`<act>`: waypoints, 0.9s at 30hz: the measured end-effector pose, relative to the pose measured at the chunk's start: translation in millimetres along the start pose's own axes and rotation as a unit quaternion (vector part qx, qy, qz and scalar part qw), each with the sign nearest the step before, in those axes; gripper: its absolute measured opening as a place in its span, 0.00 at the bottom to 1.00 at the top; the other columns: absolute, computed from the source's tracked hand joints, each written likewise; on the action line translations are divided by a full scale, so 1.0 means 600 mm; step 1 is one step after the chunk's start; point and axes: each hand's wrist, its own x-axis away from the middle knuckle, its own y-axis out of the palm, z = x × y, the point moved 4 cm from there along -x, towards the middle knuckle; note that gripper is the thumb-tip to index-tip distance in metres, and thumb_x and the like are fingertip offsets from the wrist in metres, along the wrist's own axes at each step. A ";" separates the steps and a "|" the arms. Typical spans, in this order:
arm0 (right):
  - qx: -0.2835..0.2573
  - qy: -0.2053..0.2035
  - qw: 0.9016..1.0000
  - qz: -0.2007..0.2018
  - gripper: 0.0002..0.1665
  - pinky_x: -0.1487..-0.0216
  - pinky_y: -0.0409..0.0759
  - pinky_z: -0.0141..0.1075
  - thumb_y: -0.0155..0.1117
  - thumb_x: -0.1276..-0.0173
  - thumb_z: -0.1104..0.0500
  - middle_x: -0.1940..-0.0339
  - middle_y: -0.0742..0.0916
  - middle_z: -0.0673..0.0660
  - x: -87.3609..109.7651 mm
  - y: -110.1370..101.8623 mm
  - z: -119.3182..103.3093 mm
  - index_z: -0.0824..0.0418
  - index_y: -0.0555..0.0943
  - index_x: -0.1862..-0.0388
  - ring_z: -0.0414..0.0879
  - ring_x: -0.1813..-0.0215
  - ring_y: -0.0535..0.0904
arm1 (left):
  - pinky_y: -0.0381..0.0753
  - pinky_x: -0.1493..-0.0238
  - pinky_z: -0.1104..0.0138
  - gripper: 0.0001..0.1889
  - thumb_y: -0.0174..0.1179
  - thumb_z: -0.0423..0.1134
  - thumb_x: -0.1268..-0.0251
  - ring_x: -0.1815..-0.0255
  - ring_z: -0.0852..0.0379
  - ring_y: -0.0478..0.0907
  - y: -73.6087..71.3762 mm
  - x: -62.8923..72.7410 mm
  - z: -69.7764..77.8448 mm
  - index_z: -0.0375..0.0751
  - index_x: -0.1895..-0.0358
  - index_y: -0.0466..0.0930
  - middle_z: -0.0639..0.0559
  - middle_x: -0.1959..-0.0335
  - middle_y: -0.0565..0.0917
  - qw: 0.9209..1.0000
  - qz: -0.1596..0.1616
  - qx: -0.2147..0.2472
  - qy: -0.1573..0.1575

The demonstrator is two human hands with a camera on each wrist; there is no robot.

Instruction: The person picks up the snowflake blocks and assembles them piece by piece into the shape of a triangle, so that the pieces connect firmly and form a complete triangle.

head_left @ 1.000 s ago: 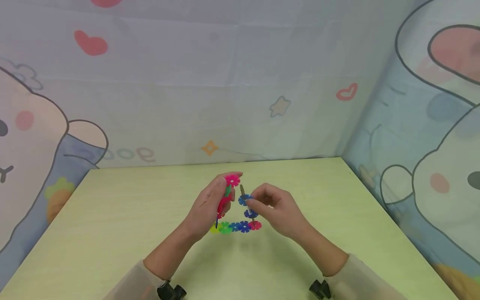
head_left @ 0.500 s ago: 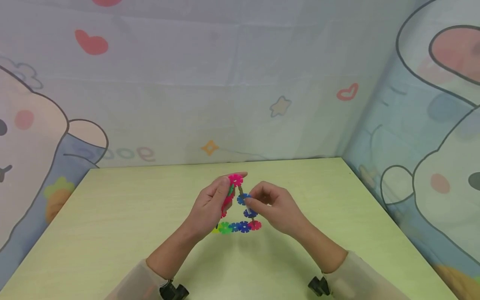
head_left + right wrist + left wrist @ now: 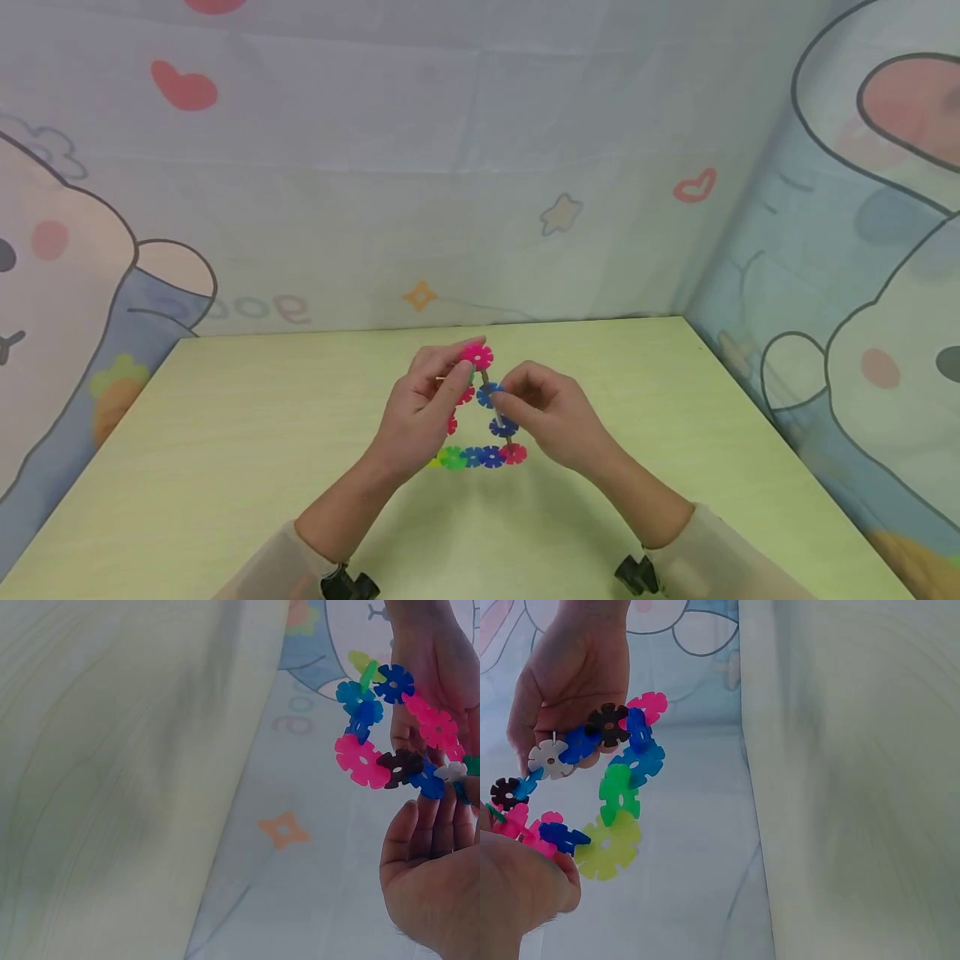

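Both hands hold a ring of interlocking snowflake discs, linked edge to edge, above the table. My left hand (image 3: 420, 408) grips the left side, thumb near the top pink disc (image 3: 477, 357). Thumb and fingertips of my right hand (image 3: 551, 417) pinch the right side at a blue disc (image 3: 489, 395). Along the bottom run a green disc (image 3: 452, 457), blue ones and a pink corner disc (image 3: 513, 453). In the left wrist view a yellow disc (image 3: 609, 845), a white disc (image 3: 550, 759) and a dark disc (image 3: 609, 725) show. Fingers partly hide the discs near the top.
The pale yellow table (image 3: 262, 433) lies under the hands. A cartoon-printed cloth (image 3: 360, 208) stands behind it and along both sides. Black wrist devices, such as the left one (image 3: 348, 583), sit at both sleeves.
My left hand has shifted right, bringing its pink end disc up against the dark disc topping the right side. Its thumb has moved onto that pink disc's lower edge. The right hand has barely moved.
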 end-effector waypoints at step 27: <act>0.005 -0.019 0.999 0.044 0.07 0.57 0.86 0.32 0.72 0.21 0.57 0.58 0.90 0.57 0.007 0.005 -0.004 0.58 0.88 0.49 0.49 0.58 0.86 | 0.88 0.57 0.71 0.10 0.73 0.39 0.25 0.53 0.54 0.89 -0.025 -0.012 0.021 0.47 0.45 0.94 0.51 0.52 0.93 0.997 0.074 0.029 0.022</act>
